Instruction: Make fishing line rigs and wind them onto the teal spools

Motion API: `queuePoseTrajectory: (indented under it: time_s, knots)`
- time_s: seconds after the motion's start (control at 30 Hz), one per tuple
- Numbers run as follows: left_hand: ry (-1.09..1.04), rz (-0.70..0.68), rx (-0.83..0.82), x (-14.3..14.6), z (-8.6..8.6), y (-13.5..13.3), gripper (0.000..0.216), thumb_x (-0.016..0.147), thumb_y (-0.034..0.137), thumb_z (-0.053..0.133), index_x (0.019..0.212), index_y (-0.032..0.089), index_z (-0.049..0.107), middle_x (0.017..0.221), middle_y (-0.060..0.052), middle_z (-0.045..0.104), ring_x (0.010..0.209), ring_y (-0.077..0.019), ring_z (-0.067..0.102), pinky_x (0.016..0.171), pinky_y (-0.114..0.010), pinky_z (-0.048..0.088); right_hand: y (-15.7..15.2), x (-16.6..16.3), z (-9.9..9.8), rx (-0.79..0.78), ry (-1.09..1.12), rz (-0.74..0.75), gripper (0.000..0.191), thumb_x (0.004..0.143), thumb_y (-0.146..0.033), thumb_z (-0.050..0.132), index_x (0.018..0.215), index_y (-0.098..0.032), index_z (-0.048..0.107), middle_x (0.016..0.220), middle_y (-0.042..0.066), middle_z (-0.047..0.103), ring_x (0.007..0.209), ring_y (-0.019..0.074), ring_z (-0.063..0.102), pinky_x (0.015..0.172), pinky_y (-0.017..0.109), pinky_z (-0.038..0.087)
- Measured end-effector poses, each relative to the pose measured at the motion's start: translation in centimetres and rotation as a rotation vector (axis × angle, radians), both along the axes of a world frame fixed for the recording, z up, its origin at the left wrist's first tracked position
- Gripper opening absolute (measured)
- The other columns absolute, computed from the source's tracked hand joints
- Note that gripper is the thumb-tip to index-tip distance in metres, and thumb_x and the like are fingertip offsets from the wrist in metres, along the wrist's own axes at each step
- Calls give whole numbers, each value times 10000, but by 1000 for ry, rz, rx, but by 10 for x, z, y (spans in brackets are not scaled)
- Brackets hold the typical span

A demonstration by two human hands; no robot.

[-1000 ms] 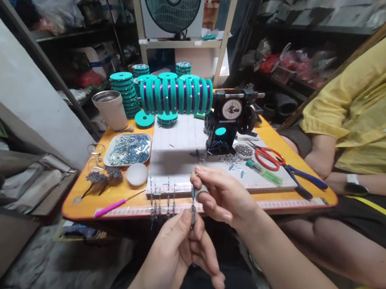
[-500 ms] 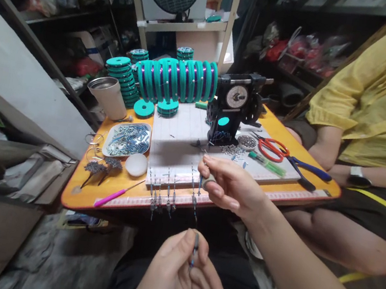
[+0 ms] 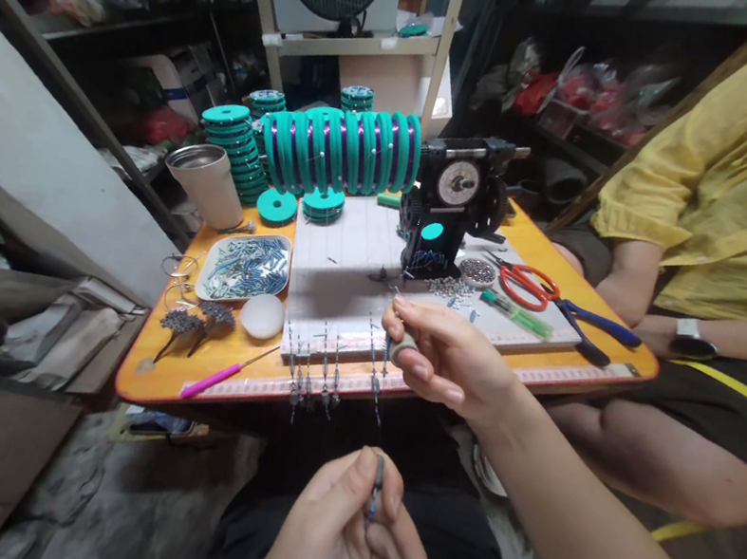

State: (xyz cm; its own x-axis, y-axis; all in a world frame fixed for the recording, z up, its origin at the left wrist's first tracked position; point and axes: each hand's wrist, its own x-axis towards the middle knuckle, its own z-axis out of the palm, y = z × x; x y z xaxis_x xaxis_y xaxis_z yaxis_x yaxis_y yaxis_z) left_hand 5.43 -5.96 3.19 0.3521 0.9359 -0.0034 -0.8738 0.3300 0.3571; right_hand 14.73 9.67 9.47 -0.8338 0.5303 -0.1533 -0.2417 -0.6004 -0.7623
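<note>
My left hand [image 3: 348, 526] is low over my lap, thumb and index finger pinched on a small grey and blue piece [image 3: 376, 482] on a thin dark line [image 3: 378, 406]. The line rises from there toward the board's front edge. My right hand [image 3: 443, 354] is raised above that edge, its thumb and fingertips closed on a fine strand. A greyish band [image 3: 403, 347] shows at one of its fingers. Beside it, several short lines with small dark beads and swivels [image 3: 327, 377] hang over the white board [image 3: 347, 265].
A black winding machine [image 3: 452, 197] carries a row of teal spools [image 3: 342, 151]. Around the orange table [image 3: 148, 365] are a tray of small blue pieces [image 3: 246, 269], a cup [image 3: 206, 187], a pink-handled pick [image 3: 211, 381], red-handled scissors [image 3: 527, 287] and blue pliers [image 3: 596, 328]. A person in yellow [image 3: 740, 209] sits at right.
My left hand has dipped very slightly, still pinching the small piece. My right hand stays almost still. The whole view has shifted a little.
</note>
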Motion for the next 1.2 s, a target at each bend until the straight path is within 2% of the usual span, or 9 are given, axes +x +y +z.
queuePoseTrajectory:
  time_s: [0.13, 0.3, 0.43, 0.57, 0.63, 0.73, 0.83, 0.97, 1.2]
  knots:
    - [99, 38, 27, -5, 2, 0, 481, 1009, 373, 139, 792, 149, 505, 675, -115, 732, 536, -191, 701, 449, -210, 500, 0, 1, 1, 39, -20, -21, 263, 909, -345, 508, 754, -145, 582, 432, -43, 500, 230, 25, 295, 235, 92, 189]
    - [965, 228, 297, -31, 27, 22, 239, 935, 259, 475, 1008, 114, 651, 942, -113, 718, 942, -201, 660, 907, -308, 449, 8, 10, 15, 417, -124, -53, 309, 909, -342, 519, 939, -110, 720, 368, -71, 379, 269, 23, 254, 275, 113, 155]
    - [711, 183, 300, -38, 48, 54, 345, 976, 262, 300, 1298, 173, 383, 931, -92, 688, 624, -192, 687, 729, -397, 524, 15, 17, 31, 739, -299, -37, 338, 920, -372, 532, 1069, -136, 723, 455, -51, 445, 383, 39, 382, 379, 136, 301]
    - [574, 126, 203, -31, 59, 81, 247, 980, 302, 314, 1069, 141, 478, 809, -46, 661, 466, -144, 635, 581, -358, 561, 18, 21, 38, 958, -417, -21, 374, 925, -390, 516, 1150, -150, 694, 784, 33, 684, 688, 112, 603, 627, 199, 462]
    - [564, 116, 172, -28, 60, 88, 260, 974, 320, 353, 910, 120, 507, 661, -20, 636, 401, -125, 600, 503, -299, 552, 19, 22, 38, 1002, -428, 2, 389, 930, -389, 508, 1169, -138, 682, 737, 24, 672, 657, 103, 585, 597, 185, 442]
    - [523, 117, 144, -26, 59, 91, 270, 962, 303, 407, 826, 109, 537, 506, 22, 568, 312, -87, 525, 417, -221, 511, 23, 22, 35, 812, -353, -7, 412, 938, -387, 490, 1205, -117, 651, 510, -36, 517, 413, 47, 408, 397, 144, 289]
    - [456, 156, 129, -25, 54, 87, 279, 963, 300, 412, 841, 107, 572, 506, 27, 567, 311, -70, 512, 417, -200, 506, 29, 18, 33, 413, -129, 98, 428, 979, -350, 344, 1253, -127, 587, 407, -74, 433, 269, 35, 243, 316, 137, 171]
    - [433, 267, 124, -21, 51, 81, 276, 959, 294, 433, 813, 115, 582, 521, 7, 607, 354, -83, 564, 418, -163, 485, 32, 3, 33, 51, 106, 209, 394, 999, -301, 206, 923, -153, 562, 639, 13, 646, 248, 35, 374, 266, 120, 223]
    - [411, 424, 89, -14, 55, 76, 283, 928, 316, 500, 736, 124, 576, 477, 7, 612, 368, -91, 582, 377, -122, 424, 23, -21, 34, -178, 138, -8, 435, 995, -384, 318, 612, -177, 332, 426, -45, 472, 231, 51, 379, 216, 115, 270]
